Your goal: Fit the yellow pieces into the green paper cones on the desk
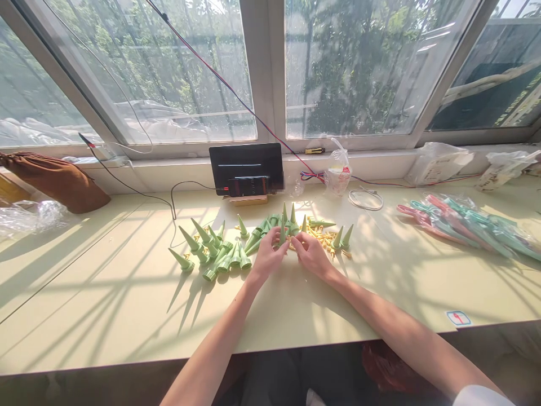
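My left hand is closed around a green plastic spike, which points upward between thumb and fingers. Close beside it, the fingers of my right hand pinch together near the spike's base; whatever they hold is too small to make out. Behind my right hand lies a heap of small yellow plastic pieces, with a few green spikes standing among them. To the left of my hands is a group of similar green cone-shaped spikes, some upright and some lying down.
A tablet leans at the window ledge, with a phone in front of it on a stand. Bagged pink and green items lie at right. A brown pouch sits at left. Cables and a plastic-wrapped cup are at the back.
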Motion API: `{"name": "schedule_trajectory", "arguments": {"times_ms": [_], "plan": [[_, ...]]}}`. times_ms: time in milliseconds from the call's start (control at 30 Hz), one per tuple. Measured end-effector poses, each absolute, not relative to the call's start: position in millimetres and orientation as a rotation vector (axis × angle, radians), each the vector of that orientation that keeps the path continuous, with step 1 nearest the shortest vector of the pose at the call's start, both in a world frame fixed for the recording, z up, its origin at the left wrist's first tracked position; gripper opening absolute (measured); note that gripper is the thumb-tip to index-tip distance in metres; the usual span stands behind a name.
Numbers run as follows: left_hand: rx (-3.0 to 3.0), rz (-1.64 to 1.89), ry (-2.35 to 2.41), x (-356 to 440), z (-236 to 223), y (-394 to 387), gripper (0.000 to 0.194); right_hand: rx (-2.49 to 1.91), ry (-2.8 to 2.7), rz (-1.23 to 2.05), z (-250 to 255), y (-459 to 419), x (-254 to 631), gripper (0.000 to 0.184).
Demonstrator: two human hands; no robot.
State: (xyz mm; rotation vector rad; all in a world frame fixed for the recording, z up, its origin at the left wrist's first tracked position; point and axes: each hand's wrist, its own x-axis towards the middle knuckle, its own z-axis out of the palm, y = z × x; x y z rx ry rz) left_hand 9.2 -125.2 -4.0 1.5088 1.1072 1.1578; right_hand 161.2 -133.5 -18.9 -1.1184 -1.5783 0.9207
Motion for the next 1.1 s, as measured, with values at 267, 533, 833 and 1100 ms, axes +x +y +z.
{"name": "schedule_trajectory", "arguments": {"times_ms": [267, 533, 833, 1100], "plan": [[1.525, 1.121, 1.11, 9.0, -3.3, -126.1, 0.032, -1.152, -1.59, 0.849, -23.6, -130.5, 161.3, 0.045], [1.548, 1.119, 1.075, 8.0, -7.9, -125.0, 0.033, -1.168, -1.613, 0.802, -27.2, -127.9, 161.1, 0.052], [1.54, 1.085, 1.051, 7.8, -3.7, -126.4, 0.034, -1.166, -1.613, 0.821, -29.0, -127.3, 161.7, 0.057], [1.417, 1.15, 1.111, 9.2, -0.5, -127.0, 0.036, -1.127, -1.593, 0.856, -20.4, -131.8, 162.1, 0.035]]}}
